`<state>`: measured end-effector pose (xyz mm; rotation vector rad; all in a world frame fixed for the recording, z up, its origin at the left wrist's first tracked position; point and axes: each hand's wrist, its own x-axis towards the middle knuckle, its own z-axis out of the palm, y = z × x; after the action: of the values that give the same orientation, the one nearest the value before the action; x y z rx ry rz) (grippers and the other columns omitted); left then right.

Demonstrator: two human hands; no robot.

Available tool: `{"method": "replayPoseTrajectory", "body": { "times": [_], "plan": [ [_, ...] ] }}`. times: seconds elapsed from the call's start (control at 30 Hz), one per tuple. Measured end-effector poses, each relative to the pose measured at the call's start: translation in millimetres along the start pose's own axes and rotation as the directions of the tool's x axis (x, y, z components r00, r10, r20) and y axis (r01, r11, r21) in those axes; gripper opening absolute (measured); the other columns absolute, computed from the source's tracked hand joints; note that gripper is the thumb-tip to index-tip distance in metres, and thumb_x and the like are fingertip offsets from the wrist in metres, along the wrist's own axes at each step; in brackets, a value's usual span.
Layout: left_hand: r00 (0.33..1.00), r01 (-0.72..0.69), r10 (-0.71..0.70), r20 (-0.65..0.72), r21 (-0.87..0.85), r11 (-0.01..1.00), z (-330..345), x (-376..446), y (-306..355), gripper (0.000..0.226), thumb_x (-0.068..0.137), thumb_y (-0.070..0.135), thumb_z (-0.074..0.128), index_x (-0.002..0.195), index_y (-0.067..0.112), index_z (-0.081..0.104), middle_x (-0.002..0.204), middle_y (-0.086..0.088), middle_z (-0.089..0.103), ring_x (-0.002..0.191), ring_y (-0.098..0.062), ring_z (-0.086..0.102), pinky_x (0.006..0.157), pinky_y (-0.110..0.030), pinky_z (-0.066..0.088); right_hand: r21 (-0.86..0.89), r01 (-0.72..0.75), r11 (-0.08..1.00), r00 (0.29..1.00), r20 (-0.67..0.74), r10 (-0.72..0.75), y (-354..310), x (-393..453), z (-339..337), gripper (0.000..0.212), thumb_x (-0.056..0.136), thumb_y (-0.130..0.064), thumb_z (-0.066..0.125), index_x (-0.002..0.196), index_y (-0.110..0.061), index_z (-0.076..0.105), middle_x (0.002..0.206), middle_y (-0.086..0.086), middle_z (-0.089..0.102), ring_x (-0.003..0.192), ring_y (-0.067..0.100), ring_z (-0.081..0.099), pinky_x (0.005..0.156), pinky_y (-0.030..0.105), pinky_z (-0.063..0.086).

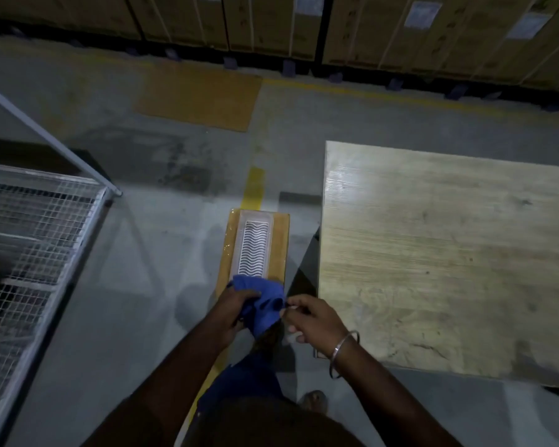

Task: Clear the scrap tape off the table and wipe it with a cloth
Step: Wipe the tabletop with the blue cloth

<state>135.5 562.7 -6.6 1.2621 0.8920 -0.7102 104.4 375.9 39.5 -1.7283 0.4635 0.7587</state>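
A blue cloth (261, 304) is bunched between both hands, in front of my body and left of the table. My left hand (231, 312) grips the cloth from the left with curled fingers. My right hand (307, 319), with a metal bangle on its wrist, pinches the cloth's right edge between thumb and fingertips. The light wooden table (449, 253) stands to the right of both hands. No scrap tape shows on its top.
On the floor just beyond my hands lies a cardboard box (279, 240) with a white slotted plastic part (254, 246) on it. A white wire-mesh cage (36, 240) stands at the left. Stacked cartons (271, 24) line the far side. A cardboard sheet (197, 101) lies on the grey floor.
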Motion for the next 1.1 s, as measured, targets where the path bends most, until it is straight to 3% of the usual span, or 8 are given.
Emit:
{"method": "replayPoseTrajectory", "body": {
  "times": [0.17,0.33,0.47,0.6,0.67,0.77,0.9,1.1],
  "plan": [
    [0.990,-0.035,0.030,0.137,0.032,0.999,3,82,59,0.025,0.101,-0.002,0.050,0.123,0.007,0.057,0.102,-0.016,0.065,0.087,-0.025,0.065,0.059,-0.027,0.059,0.005,0.025,1.000,0.997,-0.074,-0.025,-26,13,-13,0.011,0.081,-0.033,0.071,0.091,-0.035,0.075,0.082,0.002,0.077,0.071,0.008,0.071,0.063,0.018,0.050],
    [0.989,-0.044,0.055,0.140,-0.083,0.996,-13,191,58,0.071,0.077,0.006,0.073,0.146,0.003,0.055,0.140,-0.022,0.065,0.119,-0.041,0.066,0.100,-0.051,0.057,0.018,0.006,1.000,0.994,-0.112,-0.004,-35,30,-20,0.017,0.088,-0.029,0.073,0.104,-0.025,0.077,0.089,0.002,0.077,0.080,0.009,0.073,0.068,0.015,0.052],
    [0.996,0.083,-0.080,-0.026,0.163,0.983,-20,204,49,0.071,0.085,0.011,0.078,0.148,0.002,0.048,0.135,-0.024,0.064,0.095,-0.031,0.068,0.081,-0.041,0.059,-0.028,-0.040,0.999,0.993,-0.115,0.036,-29,42,-19,0.021,0.097,-0.015,0.070,0.108,-0.031,0.076,0.094,0.001,0.078,0.088,0.013,0.075,0.072,0.020,0.054],
    [0.980,0.073,0.049,-0.195,0.571,0.818,-24,200,40,0.072,0.093,0.019,0.074,0.154,0.006,0.037,0.146,-0.026,0.055,0.127,-0.043,0.060,0.106,-0.045,0.049,-0.014,-0.055,0.998,0.994,-0.096,0.053,-37,52,-19,0.019,0.098,-0.016,0.069,0.111,-0.028,0.075,0.097,0.003,0.077,0.090,0.015,0.074,0.072,0.018,0.054],
    [0.963,-0.030,0.196,-0.184,0.651,0.758,-18,190,40,0.065,0.096,0.016,0.068,0.152,0.008,0.038,0.139,-0.022,0.061,0.127,-0.043,0.060,0.103,-0.044,0.048,-0.016,-0.049,0.999,0.995,-0.085,0.048,-45,60,-20,0.019,0.097,-0.016,0.070,0.110,-0.029,0.075,0.096,0.003,0.078,0.089,0.014,0.074,0.074,0.020,0.053],
    [0.941,-0.178,0.331,-0.069,0.732,0.657,-12,186,36,0.045,0.097,0.008,0.063,0.140,0.009,0.051,0.124,-0.011,0.065,0.114,-0.029,0.063,0.092,-0.038,0.047,-0.029,-0.027,0.999,0.996,-0.080,0.024,-57,75,-21,0.017,0.094,-0.022,0.072,0.105,-0.033,0.075,0.093,0.003,0.078,0.087,0.014,0.074,0.076,0.024,0.054],
    [0.952,-0.283,0.254,0.173,0.815,0.506,-6,210,27,0.046,0.092,0.011,0.072,0.137,0.008,0.062,0.143,-0.018,0.052,0.136,-0.033,0.052,0.114,-0.042,0.043,-0.042,0.008,0.999,0.996,-0.086,-0.011,-67,90,-22,0.017,0.096,-0.018,0.071,0.111,-0.025,0.076,0.094,0.004,0.076,0.086,0.014,0.074,0.076,0.025,0.054],
    [0.990,-0.142,0.096,0.105,0.716,0.684,16,239,27,0.063,0.092,0.015,0.077,0.147,0.005,0.046,0.141,-0.019,0.056,0.132,-0.038,0.056,0.097,-0.039,0.045,-0.009,0.011,1.000,0.996,-0.092,-0.012,-63,97,-25,0.028,0.082,-0.042,0.068,0.107,-0.031,0.075,0.092,0.005,0.076,0.088,0.018,0.074,0.077,0.026,0.056]
  ]
}}
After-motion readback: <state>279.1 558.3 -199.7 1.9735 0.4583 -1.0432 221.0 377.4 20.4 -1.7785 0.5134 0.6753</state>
